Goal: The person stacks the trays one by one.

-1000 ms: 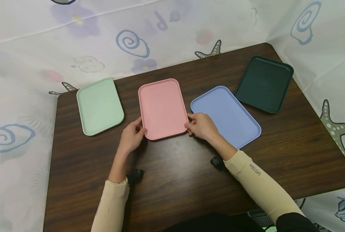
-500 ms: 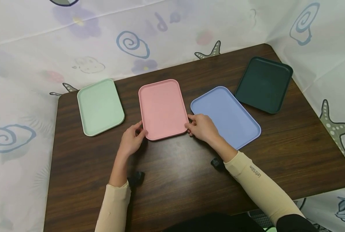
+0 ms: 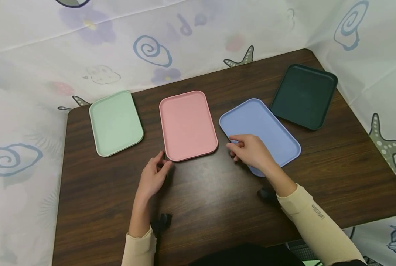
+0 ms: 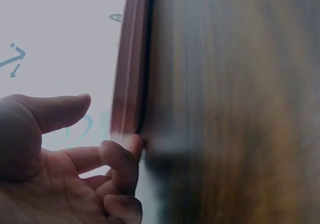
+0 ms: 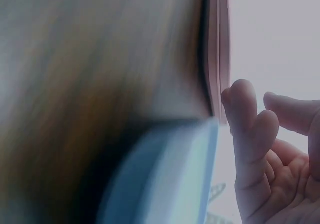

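The pink tray [image 3: 188,127] lies flat near the middle of the table. Its edge shows layered lines in both wrist views. My left hand [image 3: 153,176] is at its near left corner, thumb and fingers apart; in the left wrist view, fingertips [image 4: 131,151] are right by the end of the pink edge. To the right, my right hand [image 3: 251,150] is away from the pink tray and overlaps the left side of the blue tray [image 3: 268,125]. Its fingers are loosely bent around nothing, as the right wrist view shows.
A light green tray [image 3: 116,123] lies at the left, a dark green one, the dark green tray [image 3: 304,96], at the back right beside the blue tray. Behind the brown table [image 3: 98,207] hangs a white printed curtain [image 3: 198,37].
My right hand has let go of the pink tray and moved right, over the blue one. My left hand has released its hold and drawn slightly toward me. The pink tray stays put.
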{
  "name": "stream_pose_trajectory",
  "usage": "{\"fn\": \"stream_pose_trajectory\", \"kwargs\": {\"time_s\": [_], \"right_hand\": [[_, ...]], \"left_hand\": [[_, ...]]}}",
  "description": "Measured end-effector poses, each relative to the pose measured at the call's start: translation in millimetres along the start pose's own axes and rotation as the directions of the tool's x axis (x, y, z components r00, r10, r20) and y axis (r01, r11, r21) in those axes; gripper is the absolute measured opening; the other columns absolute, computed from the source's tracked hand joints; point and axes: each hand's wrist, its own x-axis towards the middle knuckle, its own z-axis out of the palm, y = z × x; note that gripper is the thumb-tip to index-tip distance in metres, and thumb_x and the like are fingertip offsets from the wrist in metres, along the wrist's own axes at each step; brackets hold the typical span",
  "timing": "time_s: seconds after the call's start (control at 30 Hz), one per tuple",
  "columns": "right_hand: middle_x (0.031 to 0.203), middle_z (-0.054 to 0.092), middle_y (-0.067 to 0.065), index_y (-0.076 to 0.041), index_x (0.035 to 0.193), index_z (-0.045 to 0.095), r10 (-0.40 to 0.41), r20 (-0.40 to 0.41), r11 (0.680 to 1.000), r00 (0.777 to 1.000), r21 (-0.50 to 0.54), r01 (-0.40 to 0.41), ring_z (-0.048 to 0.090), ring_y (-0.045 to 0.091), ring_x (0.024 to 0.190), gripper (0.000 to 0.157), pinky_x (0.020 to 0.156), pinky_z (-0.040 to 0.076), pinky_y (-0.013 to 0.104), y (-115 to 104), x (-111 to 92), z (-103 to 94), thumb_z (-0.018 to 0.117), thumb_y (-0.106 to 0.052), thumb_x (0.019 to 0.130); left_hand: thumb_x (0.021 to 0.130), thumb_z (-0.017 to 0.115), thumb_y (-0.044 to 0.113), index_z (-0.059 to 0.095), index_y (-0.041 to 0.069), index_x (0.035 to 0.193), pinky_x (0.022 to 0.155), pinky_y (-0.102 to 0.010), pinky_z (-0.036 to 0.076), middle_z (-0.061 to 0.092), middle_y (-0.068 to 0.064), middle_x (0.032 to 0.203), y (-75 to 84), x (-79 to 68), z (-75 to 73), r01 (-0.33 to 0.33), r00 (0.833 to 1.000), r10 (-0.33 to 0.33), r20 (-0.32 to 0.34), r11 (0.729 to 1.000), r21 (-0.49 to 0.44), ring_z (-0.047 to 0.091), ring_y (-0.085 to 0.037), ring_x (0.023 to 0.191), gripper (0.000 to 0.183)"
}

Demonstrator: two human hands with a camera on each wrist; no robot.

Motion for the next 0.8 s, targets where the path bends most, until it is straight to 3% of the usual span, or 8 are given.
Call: {"fn": "stream_pose_trajectory", "kwargs": {"time_s": [0.17, 0.27, 0.43, 0.53, 0.67, 0.8], "right_hand": [[0.079, 0.072, 0.01, -0.001, 0.128, 0.063, 0.04, -0.067, 0.997, 0.997, 0.066, -0.035, 0.066, 0.021, 0.062, 0.043, 0.05, 0.05, 0.029, 28.2, -22.0, -32.6, 0.062, -0.031, 0.097], [0.079, 0.072, 0.012, 0.002, 0.126, 0.064, 0.053, -0.149, 0.997, 0.987, 0.071, -0.043, 0.066, 0.017, 0.06, 0.045, 0.05, 0.051, 0.029, 44.9, -37.7, -54.1, 0.062, -0.033, 0.097], [0.076, 0.072, 0.009, 0.004, 0.127, 0.062, 0.09, -0.306, 0.994, 0.948, 0.084, -0.067, 0.064, 0.012, 0.055, 0.048, 0.049, 0.051, 0.027, 71.5, -65.0, -82.7, 0.06, -0.034, 0.098], [0.073, 0.071, 0.004, 0.005, 0.128, 0.06, 0.127, -0.359, 0.991, 0.924, 0.085, -0.104, 0.064, 0.011, 0.054, 0.05, 0.049, 0.051, 0.025, 87.7, -74.9, -92.8, 0.059, -0.034, 0.098], [0.073, 0.071, 0.001, 0.004, 0.13, 0.06, 0.174, -0.393, 0.984, 0.903, 0.048, -0.169, 0.064, 0.009, 0.055, 0.052, 0.049, 0.05, 0.024, 105.1, -79.9, -98.7, 0.056, -0.038, 0.099], [0.076, 0.072, 0.004, 0.003, 0.131, 0.059, 0.198, -0.384, 0.978, 0.902, 0.019, -0.207, 0.065, 0.009, 0.056, 0.056, 0.049, 0.05, 0.025, 114.5, -80.1, -100.2, 0.054, -0.042, 0.099]], "left_hand": [[0.1, 0.057, 0.031, 0.04, 0.001, 0.149, 0.065, -0.033, 0.042, 0.057, -0.009, 0.113, 5.0, -21.5, 9.3, 0.032, 0.999, -0.032, 0.023, 0.999, -0.011, 0.051, -0.02, 0.076, 0.06], [0.099, 0.059, 0.03, 0.046, 0.003, 0.145, 0.065, -0.033, 0.042, 0.059, -0.007, 0.11, 13.7, -30.5, 17.9, 0.021, 0.999, -0.021, 0.026, 1.0, -0.002, 0.052, -0.018, 0.075, 0.055], [0.096, 0.063, 0.031, 0.06, 0.006, 0.135, 0.065, -0.032, 0.042, 0.061, 0.0, 0.101, 35.4, -39.3, 39.7, -0.038, 0.999, 0.037, 0.027, 0.998, 0.04, 0.052, -0.012, 0.071, 0.047], [0.094, 0.065, 0.031, 0.063, 0.006, 0.131, 0.064, -0.031, 0.042, 0.062, 0.003, 0.096, 48.7, -40.9, 53.1, -0.095, 0.995, 0.093, 0.038, 0.993, 0.063, 0.051, -0.009, 0.068, 0.045], [0.094, 0.065, 0.031, 0.06, 0.003, 0.133, 0.063, -0.028, 0.041, 0.061, 0.003, 0.096, 66.0, -39.5, 72.6, -0.195, 0.977, 0.187, 0.1, 0.978, 0.077, 0.05, -0.005, 0.067, 0.049], [0.095, 0.063, 0.034, 0.052, 0.0, 0.14, 0.062, -0.026, 0.041, 0.061, 0.001, 0.101, 85.0, -35.3, 90.7, -0.273, 0.944, 0.251, 0.216, 0.959, 0.078, 0.048, -0.004, 0.066, 0.057]]}}
